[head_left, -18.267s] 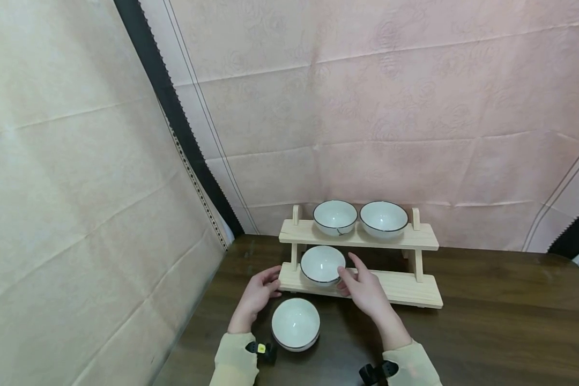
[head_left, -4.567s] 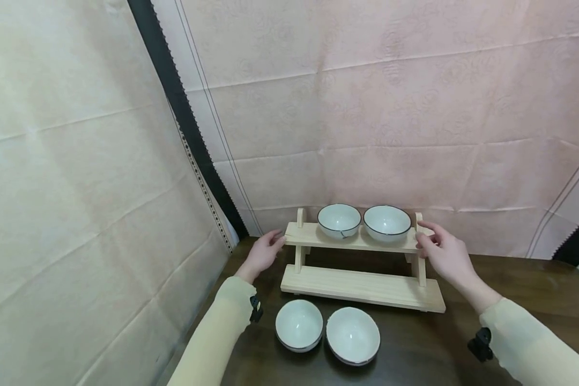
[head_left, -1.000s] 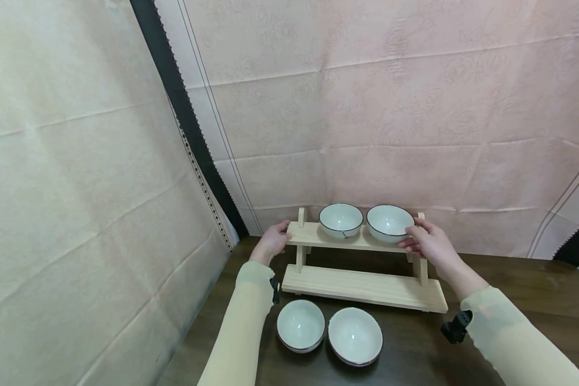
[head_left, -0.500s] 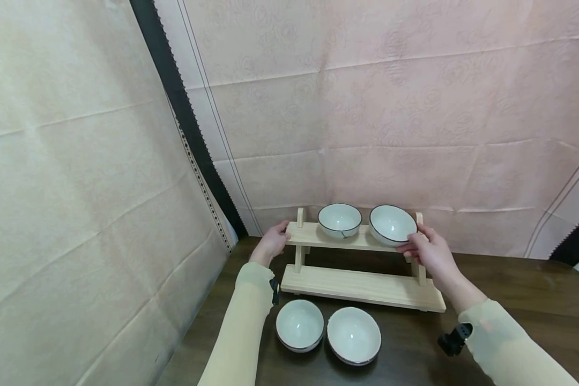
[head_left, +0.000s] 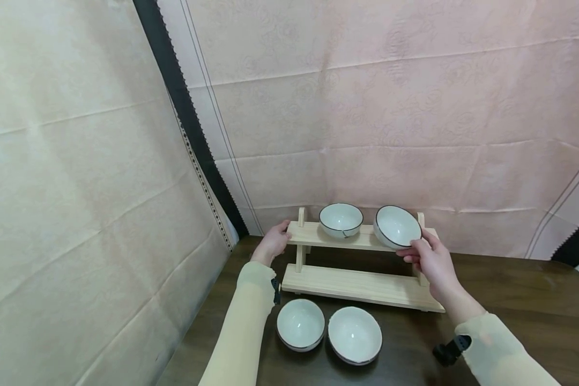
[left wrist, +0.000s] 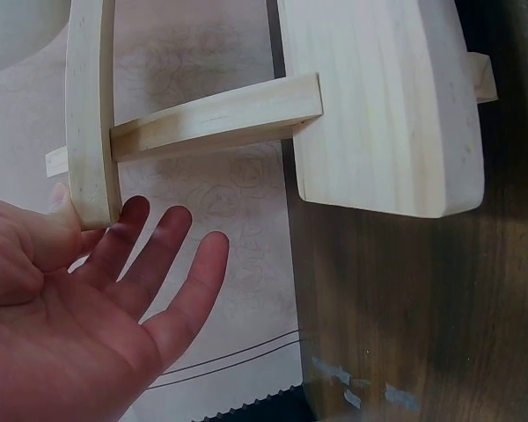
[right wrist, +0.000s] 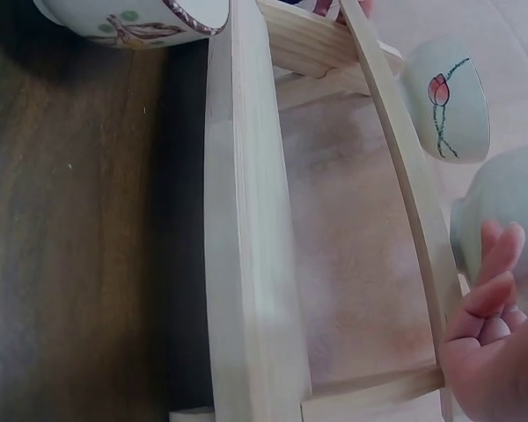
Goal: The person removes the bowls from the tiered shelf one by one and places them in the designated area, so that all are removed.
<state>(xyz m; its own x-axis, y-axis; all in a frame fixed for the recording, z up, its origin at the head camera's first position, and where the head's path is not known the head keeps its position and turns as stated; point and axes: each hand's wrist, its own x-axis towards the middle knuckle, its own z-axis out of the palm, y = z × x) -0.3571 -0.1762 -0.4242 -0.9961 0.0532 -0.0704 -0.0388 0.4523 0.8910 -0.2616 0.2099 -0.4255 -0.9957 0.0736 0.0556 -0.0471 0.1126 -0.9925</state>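
Observation:
In the head view my right hand holds a white dark-rimmed bowl by its near right side. The bowl tilts over the right end of the two-tier wooden shelf. In the right wrist view my curled fingers lie against the bowl's outer wall. My left hand pinches the left end of the upper board between thumb and index finger; its other fingers spread freely. Another bowl, with a red flower on its outside, stands upright on the upper tier.
On the dark wooden table, in front of the shelf, stand two white bowls side by side, a left bowl and a right bowl. The lower tier carries nothing. A pale cloth wall rises behind the shelf.
Over the last second my right hand has shifted the right bowl rightward and tilted it. The bowl on the lower tier long ago has left it; a second bowl now stands on the table.

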